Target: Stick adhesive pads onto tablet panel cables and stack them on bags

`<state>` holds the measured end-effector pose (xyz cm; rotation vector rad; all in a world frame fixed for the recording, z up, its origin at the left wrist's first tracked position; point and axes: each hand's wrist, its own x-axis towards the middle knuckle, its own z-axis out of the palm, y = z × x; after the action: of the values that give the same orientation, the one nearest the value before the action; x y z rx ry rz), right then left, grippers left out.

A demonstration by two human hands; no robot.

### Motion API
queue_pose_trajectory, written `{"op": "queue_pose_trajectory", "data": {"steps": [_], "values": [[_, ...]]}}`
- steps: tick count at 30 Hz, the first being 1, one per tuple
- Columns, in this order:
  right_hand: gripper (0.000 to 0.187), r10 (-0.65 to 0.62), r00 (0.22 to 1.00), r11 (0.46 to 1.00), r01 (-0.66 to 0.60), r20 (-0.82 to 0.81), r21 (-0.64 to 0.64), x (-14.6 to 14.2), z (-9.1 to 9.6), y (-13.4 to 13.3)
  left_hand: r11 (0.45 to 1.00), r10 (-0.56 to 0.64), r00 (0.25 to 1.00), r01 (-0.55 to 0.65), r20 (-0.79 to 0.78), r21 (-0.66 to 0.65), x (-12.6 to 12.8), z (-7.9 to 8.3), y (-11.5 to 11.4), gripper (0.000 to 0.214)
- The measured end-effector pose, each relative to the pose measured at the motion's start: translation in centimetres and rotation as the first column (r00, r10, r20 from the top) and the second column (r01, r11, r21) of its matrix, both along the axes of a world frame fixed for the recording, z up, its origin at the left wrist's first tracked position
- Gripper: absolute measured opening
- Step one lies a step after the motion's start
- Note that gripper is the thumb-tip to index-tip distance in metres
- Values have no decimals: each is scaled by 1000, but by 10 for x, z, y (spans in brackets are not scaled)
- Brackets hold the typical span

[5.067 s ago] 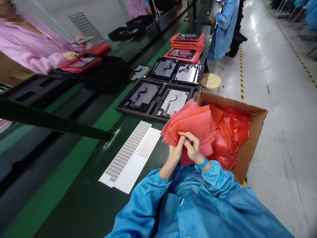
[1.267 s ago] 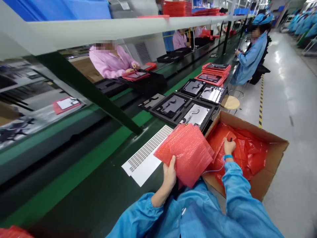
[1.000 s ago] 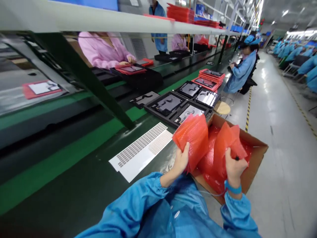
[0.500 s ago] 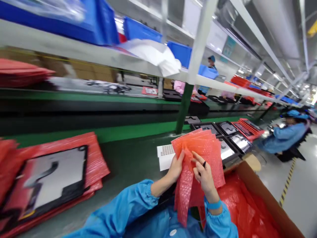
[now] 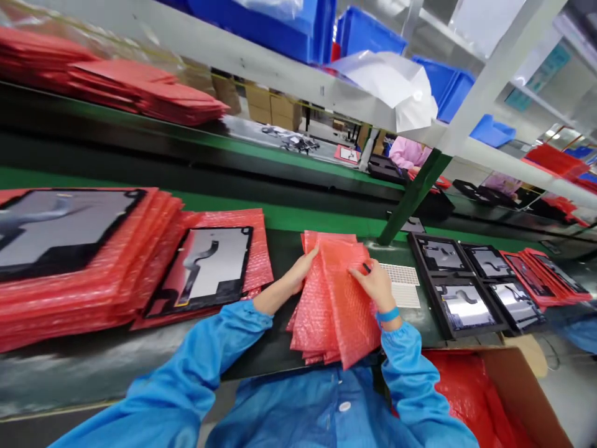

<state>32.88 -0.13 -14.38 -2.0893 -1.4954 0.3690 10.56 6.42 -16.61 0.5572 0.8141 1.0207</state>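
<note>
Between my hands is a fanned bunch of red bubble-wrap bags (image 5: 333, 298), low over the dark bench. My left hand (image 5: 302, 269) grips the bunch at its upper left edge, its fingers partly hidden behind the bags. At the upper right edge my right hand (image 5: 377, 285), with a black ring and a blue wristband, is closed on the bags. White label sheets (image 5: 402, 283) lie just right of my right hand. Left of my left hand, a flat screen panel with a ribbon cable (image 5: 212, 264) rests on red bags.
A tall pile of red bags (image 5: 93, 292) with another panel on top stands far left. Black trays (image 5: 459, 286) of panels lie at right. Below them is a cardboard box (image 5: 527, 379) of red bags. A green post (image 5: 415, 196) rises behind; a person in pink (image 5: 408, 152) sits beyond.
The view has swung left. The bunch of bags has moved left, away from the box and over the bench, and my hands have gone with it.
</note>
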Motion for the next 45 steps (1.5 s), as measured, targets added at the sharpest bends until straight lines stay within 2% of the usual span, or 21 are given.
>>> {"op": "queue_pose_trajectory", "data": {"steps": [3,6,10,13,16,19,22,24,29,32,35,37,39,42,45], "values": [[72,10,1000,999,-11,-28,-46,-26,-23,16,993,82,985,-67,-153,102,-13,-10,-5,62],[68,53,995,998,-56,-78,-28,-35,-29,25,975,165,950,-117,-265,189,-21,-17,-9,78],[54,92,983,996,-92,-161,9,-13,-20,26,975,167,917,-99,-363,196,-33,-22,2,86],[49,92,976,995,-95,-199,-5,11,-16,17,975,199,879,-136,-433,174,-46,-27,4,104],[52,126,958,989,-141,-256,-41,23,-22,3,963,248,818,-151,-518,222,-58,-36,-19,114],[60,139,934,984,-168,-330,-59,16,-33,-13,966,216,765,-76,-606,247,-63,-45,-60,102],[63,113,884,989,-143,-454,-33,2,-42,-31,967,187,754,-26,-629,255,-60,-49,-93,92],[62,91,854,993,-114,-513,-15,-2,-44,-40,964,188,763,-23,-619,265,-59,-48,-101,91],[69,-41,884,999,22,-466,-46,21,-35,-42,973,196,781,-80,-593,217,-71,-45,-89,102],[61,47,916,996,-75,-398,-53,29,-29,-26,973,177,803,-54,-570,226,-72,-41,-75,98],[53,182,915,977,-209,-360,-36,21,-27,-3,962,84,862,61,-501,266,-63,-35,-57,96],[52,195,915,976,-216,-353,-21,15,-27,9,952,38,882,111,-470,286,-59,-33,-45,101],[53,186,918,980,-201,-351,-5,15,-27,13,958,68,864,84,-499,275,-60,-31,-41,105],[60,126,920,990,-137,-372,-6,22,-25,0,977,126,814,-3,-567,212,-73,-29,-54,104],[62,46,913,992,-89,-406,-86,22,-21,-31,992,87,819,-19,-567,125,-83,-28,-87,94]]}}
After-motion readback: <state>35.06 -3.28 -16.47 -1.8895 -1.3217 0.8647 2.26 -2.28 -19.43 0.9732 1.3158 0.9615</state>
